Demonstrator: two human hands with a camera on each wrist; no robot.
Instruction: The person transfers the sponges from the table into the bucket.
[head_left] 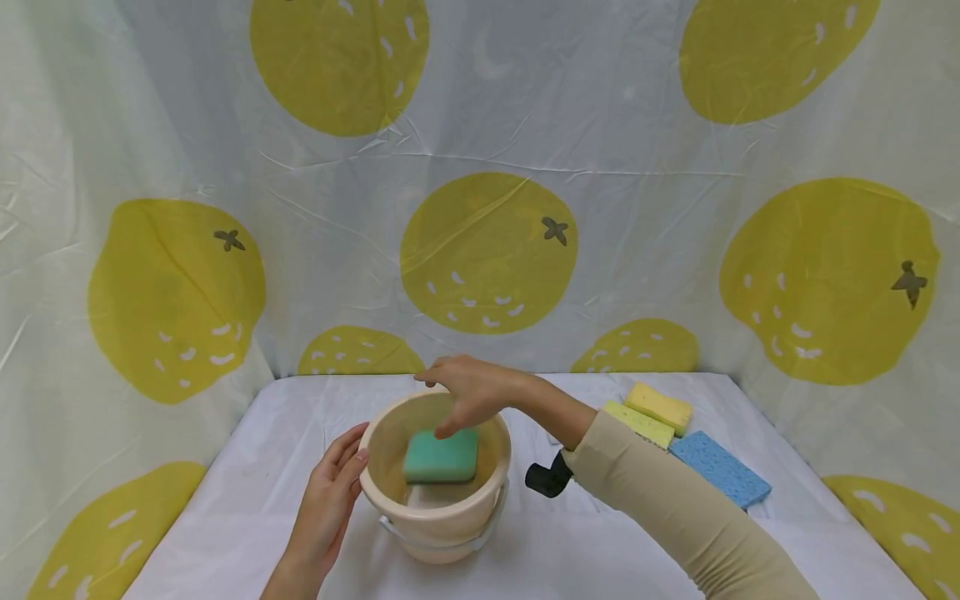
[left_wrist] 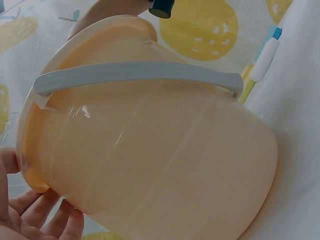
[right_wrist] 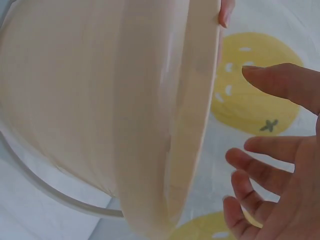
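Note:
A cream bucket (head_left: 431,529) with a light grey handle (left_wrist: 135,72) stands on the white-covered table. My left hand (head_left: 333,487) grips its left rim, thumb at the top edge and the other fingers against the outer wall. Inside the bucket lies a green sponge (head_left: 441,457); something pale shows below it, too unclear to name. Over the bucket's mouth is my right hand (head_left: 476,389), palm down, with spread fingers and nothing between them. In the right wrist view its fingers (right_wrist: 265,172) are loosely bent, apart from the rim.
To the right lie a yellow sponge (head_left: 658,407), a yellow-green sponge (head_left: 639,423) and a blue sponge (head_left: 720,468), close together. A curtain (head_left: 630,208) printed with yellow fruit hangs behind the table (head_left: 585,550) and along both sides.

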